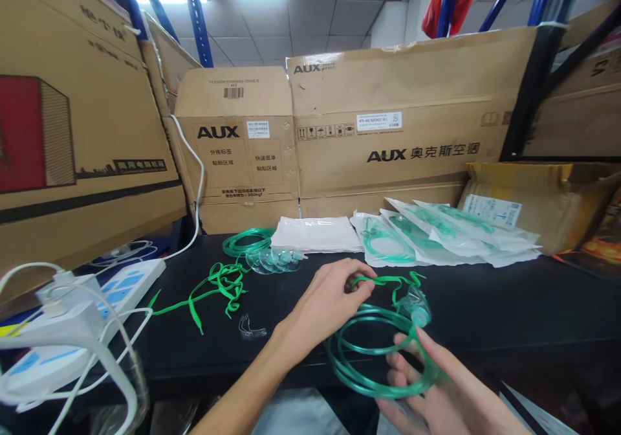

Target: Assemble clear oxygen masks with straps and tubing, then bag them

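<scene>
My right hand [427,383] grips a coil of green tubing [356,370] at its right side, near the table's front edge. A clear green oxygen mask [414,302] sits at the top of the coil, just above my right thumb. My left hand [337,292] pinches a flat green elastic strap [385,281] between thumb and fingertips, and the strap runs right toward the mask. Left of my hands lie a tangle of loose green straps [226,286] and a few thin clear strips [251,327]. Behind them are stacked clear masks [274,260] and another green tubing coil [247,241].
Packed mask sets in white pouches [446,231] lie at the back right, beside a stack of white pouches [317,233]. White power strips [72,331] with cables fill the left. Cardboard panels [412,111] wall the back of the black table [490,305]. An opened carton [548,195] stands right.
</scene>
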`<state>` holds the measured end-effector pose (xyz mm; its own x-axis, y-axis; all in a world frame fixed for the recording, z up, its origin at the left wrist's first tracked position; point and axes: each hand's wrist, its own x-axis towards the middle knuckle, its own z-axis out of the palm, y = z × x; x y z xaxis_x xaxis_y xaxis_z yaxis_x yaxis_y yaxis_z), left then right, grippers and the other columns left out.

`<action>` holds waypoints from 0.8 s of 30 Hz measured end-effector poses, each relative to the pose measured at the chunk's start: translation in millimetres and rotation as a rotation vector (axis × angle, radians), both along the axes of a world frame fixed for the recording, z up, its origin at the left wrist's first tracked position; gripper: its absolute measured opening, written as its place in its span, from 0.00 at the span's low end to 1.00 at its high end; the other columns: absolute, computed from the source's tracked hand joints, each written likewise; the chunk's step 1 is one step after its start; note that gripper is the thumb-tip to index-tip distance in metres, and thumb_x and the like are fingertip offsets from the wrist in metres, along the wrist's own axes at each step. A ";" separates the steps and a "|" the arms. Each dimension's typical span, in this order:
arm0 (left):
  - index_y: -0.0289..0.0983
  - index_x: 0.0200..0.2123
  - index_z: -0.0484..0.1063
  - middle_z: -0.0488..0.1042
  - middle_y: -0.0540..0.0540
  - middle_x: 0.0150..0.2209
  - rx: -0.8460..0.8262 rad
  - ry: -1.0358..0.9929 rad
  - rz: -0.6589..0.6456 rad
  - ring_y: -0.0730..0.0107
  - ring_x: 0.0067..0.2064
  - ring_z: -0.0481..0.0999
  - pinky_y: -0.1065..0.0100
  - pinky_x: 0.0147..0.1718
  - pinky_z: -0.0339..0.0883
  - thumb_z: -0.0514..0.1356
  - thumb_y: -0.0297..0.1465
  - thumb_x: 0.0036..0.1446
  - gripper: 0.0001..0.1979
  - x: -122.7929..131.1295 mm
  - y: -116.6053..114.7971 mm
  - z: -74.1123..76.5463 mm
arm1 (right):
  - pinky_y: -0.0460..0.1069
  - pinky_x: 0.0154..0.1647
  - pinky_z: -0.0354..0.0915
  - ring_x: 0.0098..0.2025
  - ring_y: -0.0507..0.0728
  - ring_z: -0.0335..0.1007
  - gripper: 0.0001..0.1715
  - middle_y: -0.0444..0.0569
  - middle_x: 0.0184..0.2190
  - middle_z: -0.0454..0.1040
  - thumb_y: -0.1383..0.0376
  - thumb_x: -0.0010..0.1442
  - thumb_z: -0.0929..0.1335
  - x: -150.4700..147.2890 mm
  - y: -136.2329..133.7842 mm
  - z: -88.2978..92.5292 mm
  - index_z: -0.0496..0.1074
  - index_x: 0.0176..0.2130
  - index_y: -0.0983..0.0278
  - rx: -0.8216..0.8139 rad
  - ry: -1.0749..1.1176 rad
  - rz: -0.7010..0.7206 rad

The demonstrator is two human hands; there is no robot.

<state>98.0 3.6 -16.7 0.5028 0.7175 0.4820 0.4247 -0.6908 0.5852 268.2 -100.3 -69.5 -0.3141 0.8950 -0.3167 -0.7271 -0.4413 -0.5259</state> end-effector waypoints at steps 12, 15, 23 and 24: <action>0.41 0.55 0.72 0.78 0.46 0.44 0.267 -0.022 0.067 0.66 0.44 0.77 0.67 0.44 0.73 0.57 0.26 0.68 0.15 -33.6 -66.6 -41.9 | 0.55 0.49 0.74 0.50 0.63 0.79 0.19 0.50 0.41 0.83 0.52 0.53 0.79 -7.4 7.7 12.9 0.74 0.32 0.61 0.032 -0.166 -0.152; 0.38 0.56 0.71 0.80 0.44 0.45 0.420 0.034 -0.022 0.64 0.44 0.79 0.66 0.45 0.76 0.57 0.24 0.67 0.16 -23.6 -72.9 -53.0 | 0.57 0.55 0.72 0.53 0.65 0.78 0.23 0.54 0.43 0.83 0.54 0.52 0.80 -16.1 5.7 16.6 0.77 0.42 0.64 0.053 -0.108 -0.091; 0.33 0.55 0.72 0.81 0.40 0.50 0.627 0.340 -0.083 0.59 0.50 0.82 0.65 0.47 0.80 0.50 0.23 0.69 0.16 -15.3 -78.7 -48.7 | 0.50 0.53 0.74 0.56 0.64 0.76 0.22 0.55 0.46 0.83 0.61 0.45 0.83 -23.2 12.8 17.2 0.81 0.39 0.66 0.105 -0.189 -0.097; 0.34 0.53 0.73 0.82 0.40 0.49 0.684 0.332 -0.076 0.59 0.48 0.83 0.66 0.45 0.81 0.50 0.23 0.69 0.16 -18.0 -80.4 -47.1 | 0.49 0.50 0.76 0.53 0.63 0.78 0.23 0.54 0.44 0.83 0.62 0.44 0.84 -22.4 16.0 15.1 0.81 0.40 0.66 0.089 -0.195 -0.112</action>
